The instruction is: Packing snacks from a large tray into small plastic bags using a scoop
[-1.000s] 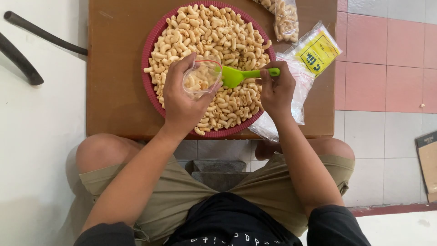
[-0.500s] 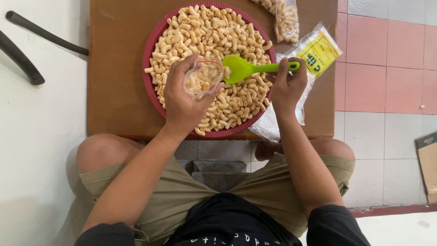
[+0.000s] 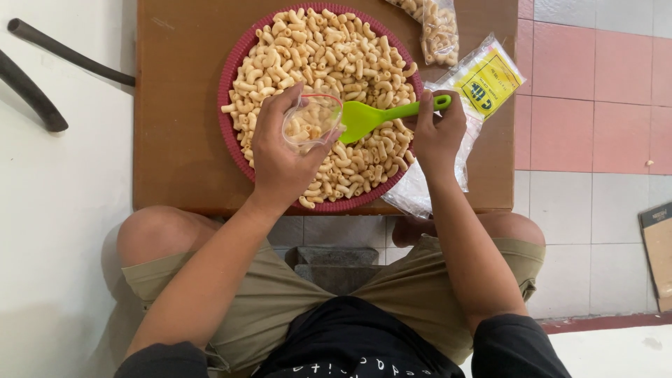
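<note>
Head view, looking straight down. Brown wooden counter [image 3: 182,140] with a round red tray [image 3: 234,63] sitting across its middle, reaching close to the near edge. Tray heaped with pale elbow-shaped macaroni snacks [image 3: 329,56].

Left hand [image 3: 283,157] over the near-left part of the tray, fingers wrapped around a small clear plastic bag [image 3: 311,120], mouth held open and facing right, a few macaroni pieces visible inside. Right hand [image 3: 437,133] at the near-right rim of the tray, closed around the handle of a bright green plastic scoop [image 3: 371,117]; scoop blade pointing left, its tip touching or just at the mouth of the clear bag. Whether the blade carries any pieces: cannot tell.

Toward the far right corner of the counter, a filled clear bag of the same macaroni [image 3: 437,28], lying partly past the tray's rim. Along the right edge, a stack of empty clear bags with a yellow printed label [image 3: 486,80], running under the right hand and hanging over the near edge of the counter.

Below the counter's near edge, bare knees and khaki shorts [image 3: 280,294], black shirt at the bottom. Off the left edge of the counter, on the white floor, two dark hoses [image 3: 31,94]. Right of the counter, pink and white tiles [image 3: 588,126] and a piece of cardboard [image 3: 658,252] at the frame's edge.
</note>
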